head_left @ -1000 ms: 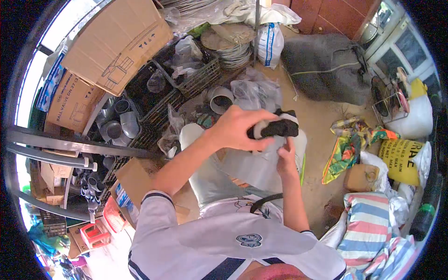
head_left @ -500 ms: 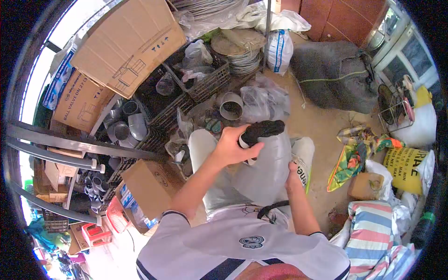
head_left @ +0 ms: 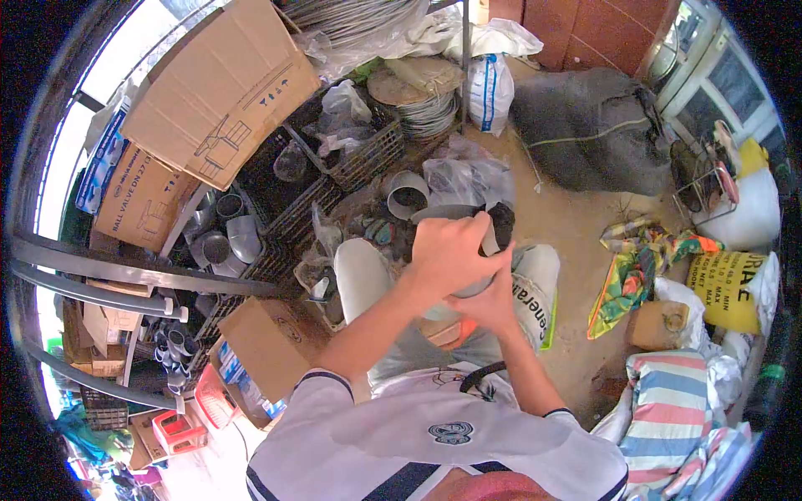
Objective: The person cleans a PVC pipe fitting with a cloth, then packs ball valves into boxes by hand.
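Grip closed: left hand (head_left: 455,255) and right hand (head_left: 494,302) are clasping a grey pipe (head_left: 443,212) between the knees (head_left: 364,269), black cloth (head_left: 503,221) bunching alongside and possibly risking a dropped pipe by sliding loose.

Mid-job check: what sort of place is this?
Probably a plumbing-supply storeroom or workshop: there are grey pipe fittings, a cardboard box printed "BALL VALVE" and a spool of grey cable or wire.
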Motion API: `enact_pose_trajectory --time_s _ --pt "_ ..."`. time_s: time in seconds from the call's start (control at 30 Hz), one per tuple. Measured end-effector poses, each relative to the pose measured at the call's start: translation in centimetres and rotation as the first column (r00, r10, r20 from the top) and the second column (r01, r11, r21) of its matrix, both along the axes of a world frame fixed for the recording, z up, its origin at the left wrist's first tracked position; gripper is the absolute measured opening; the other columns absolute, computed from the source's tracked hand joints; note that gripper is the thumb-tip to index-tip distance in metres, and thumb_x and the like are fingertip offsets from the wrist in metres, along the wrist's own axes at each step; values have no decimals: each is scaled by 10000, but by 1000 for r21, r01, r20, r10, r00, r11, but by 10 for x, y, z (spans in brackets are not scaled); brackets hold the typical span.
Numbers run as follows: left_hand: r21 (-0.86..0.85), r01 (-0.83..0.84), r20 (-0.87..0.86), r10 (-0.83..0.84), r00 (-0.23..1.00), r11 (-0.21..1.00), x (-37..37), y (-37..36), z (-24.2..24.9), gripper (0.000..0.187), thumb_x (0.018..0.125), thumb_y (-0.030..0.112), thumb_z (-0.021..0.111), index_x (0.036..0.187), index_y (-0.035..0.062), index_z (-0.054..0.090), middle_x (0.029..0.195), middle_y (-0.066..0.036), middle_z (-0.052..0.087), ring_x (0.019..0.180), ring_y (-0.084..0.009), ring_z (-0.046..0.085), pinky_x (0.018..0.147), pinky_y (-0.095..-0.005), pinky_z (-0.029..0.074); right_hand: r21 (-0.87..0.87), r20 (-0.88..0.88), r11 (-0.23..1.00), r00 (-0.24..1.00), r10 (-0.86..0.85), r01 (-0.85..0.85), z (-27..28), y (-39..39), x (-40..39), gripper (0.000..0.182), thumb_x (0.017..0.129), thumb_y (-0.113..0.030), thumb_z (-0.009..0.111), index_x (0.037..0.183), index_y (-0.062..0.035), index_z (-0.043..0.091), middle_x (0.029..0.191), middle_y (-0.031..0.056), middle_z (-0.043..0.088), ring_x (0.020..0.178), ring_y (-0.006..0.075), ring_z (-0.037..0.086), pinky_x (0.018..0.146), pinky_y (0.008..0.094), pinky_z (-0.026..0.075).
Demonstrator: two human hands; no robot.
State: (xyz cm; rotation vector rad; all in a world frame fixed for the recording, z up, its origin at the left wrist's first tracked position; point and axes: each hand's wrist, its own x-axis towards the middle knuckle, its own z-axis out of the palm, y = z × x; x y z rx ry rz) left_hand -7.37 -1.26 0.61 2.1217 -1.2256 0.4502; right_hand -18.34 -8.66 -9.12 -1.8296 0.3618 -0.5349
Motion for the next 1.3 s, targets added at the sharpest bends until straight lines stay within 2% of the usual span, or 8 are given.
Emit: enact_pose_trajectory --time_s 0.17,0.37,0.47,0.53,0.63,1.0,1.07,1.3 --pt "-22 241 -59 -242 969 970 37 13 -5 406 716 438 783 660 79 603 523 -93 566 464 -275 595 473 -372 466 478 106 878 992 -67 8 6 -6 0 1310 515 -239 955 1526 16 162 1393 181 445 1305 312 460 1101 423 378" --pt "-185 179 -14 -185 983 966 56 25 -25 335 654 316 843 608 80 611 485 -77 458 402 -233 494 431 -346 407 342 146 927 983 108 -153 -34 -50 14 1202 645 -213 897 1573 -119 138 1411 189 440 1264 305 506 1019 436 455" --pt "-386 -25 -332 -113 936 922 61 49 -17 256 704 175 847 765 56 629 690 -43 602 633 -119 585 623 -299 505 723 3 684 990 139 -99 -72 -65 -1 1026 818 -401 750 1592 -194 110 1476 167 407 1333 351 439 1102 554 359" --pt "-710 -130 -267 -93 959 692 62 49 -29 172 732 98 774 828 -22 697 718 -19 678 644 -84 578 633 -259 496 925 329 -262 925 190 -275 -77 -57 -8 957 842 -613 611 1584 -230 144 1517 141 376 1382 394 367 1121 673 269" --pt "-745 -274 -455 -162 876 609 57 58 -50 179 754 74 748 876 -48 696 790 -25 672 729 -107 576 708 -292 493 818 530 -332 840 115 -470 -51 -27 -8 1009 757 -810 511 1553 -245 258 1550 108 369 1420 414 326 1138 700 217" --pt "-693 -528 -604 4 797 490 64 79 -96 217 875 182 689 792 -11 632 728 -11 620 670 -107 538 685 -301 484 865 127 444 958 257 -234 -62 -56 -22 1213 605 -564 821 1550 -130 196 1542 136 287 1353 346 409 1131 559 316" --pt "-530 -352 -635 -86 767 772 66 89 -72 199 889 170 680 826 -16 648 764 -10 641 681 -101 551 658 -295 487 786 190 551 957 217 -281 -24 -50 -19 1256 576 -491 875 1550 -120 174 1516 149 309 1340 355 418 1132 548 313" --pt "-279 -361 -522 175 835 890 65 44 -39 290 840 232 753 722 -18 666 569 -52 628 516 -109 571 555 -309 483 -435 32 892 988 152 -123 26 -34 -6 1373 420 -309 960 1537 -176 172 1460 284 240 1359 474 292 1111 564 319"
